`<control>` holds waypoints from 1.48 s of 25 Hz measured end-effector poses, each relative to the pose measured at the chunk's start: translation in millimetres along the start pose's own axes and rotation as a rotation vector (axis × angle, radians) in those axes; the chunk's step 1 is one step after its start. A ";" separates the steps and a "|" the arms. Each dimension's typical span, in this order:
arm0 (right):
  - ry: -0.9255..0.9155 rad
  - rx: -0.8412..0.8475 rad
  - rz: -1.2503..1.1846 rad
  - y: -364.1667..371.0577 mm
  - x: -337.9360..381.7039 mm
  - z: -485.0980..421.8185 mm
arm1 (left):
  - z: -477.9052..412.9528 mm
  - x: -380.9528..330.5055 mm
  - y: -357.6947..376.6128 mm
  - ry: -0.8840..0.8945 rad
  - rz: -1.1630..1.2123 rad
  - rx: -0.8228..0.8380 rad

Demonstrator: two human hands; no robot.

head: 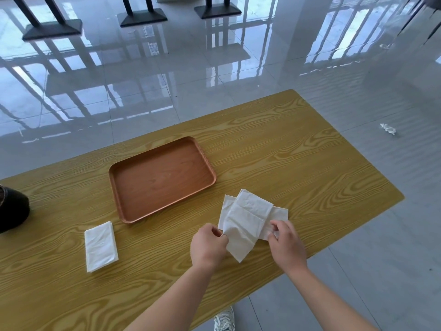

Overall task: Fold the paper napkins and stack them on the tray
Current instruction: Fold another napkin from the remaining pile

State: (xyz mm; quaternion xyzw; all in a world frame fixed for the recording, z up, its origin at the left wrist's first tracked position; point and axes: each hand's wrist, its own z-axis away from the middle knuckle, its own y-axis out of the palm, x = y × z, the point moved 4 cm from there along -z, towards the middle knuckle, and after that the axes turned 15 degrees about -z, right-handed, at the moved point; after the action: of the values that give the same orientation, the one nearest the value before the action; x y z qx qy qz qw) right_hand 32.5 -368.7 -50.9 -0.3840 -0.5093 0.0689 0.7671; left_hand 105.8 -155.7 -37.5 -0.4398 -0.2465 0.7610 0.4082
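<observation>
A brown rectangular tray [133, 209] lies on the wooden table [298, 163] with nothing in it. To its right sits a loose pile of white paper napkins [248, 211], overlapping at angles. My left hand [208, 244] pinches the left edge of the top napkin. My right hand [287, 243] pinches the right edge of the pile near its front. A separate stack of napkins [100, 246] lies at the front left, below the tray's near corner, with neither hand near it.
A dark rounded object [12, 211] sits at the table's left edge. The table's right and front edges drop to a glossy tiled floor with a crumpled paper scrap [388, 129]. Black table bases [143, 17] stand far back. A sneaker [224, 321] shows below.
</observation>
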 end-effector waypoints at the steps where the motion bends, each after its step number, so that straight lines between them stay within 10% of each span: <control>1: 0.001 0.006 0.017 0.2 0.4 -0.9 | 0.0 3.5 -5.3 -0.003 0.063 0.016; 28: -0.665 0.519 0.314 126.4 109.2 82.0 | 47.6 212.7 -118.0 -0.060 -0.184 -0.367; 37: -0.585 0.455 0.430 99.3 82.3 106.6 | 73.3 159.2 -61.3 0.429 -0.468 -0.415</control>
State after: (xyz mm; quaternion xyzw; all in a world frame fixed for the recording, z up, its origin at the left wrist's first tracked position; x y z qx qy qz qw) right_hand 10.7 -203.4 -36.5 -0.2667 -0.5855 0.4440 0.6236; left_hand 22.2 10.0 -31.0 -0.5943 -0.3981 0.4716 0.5157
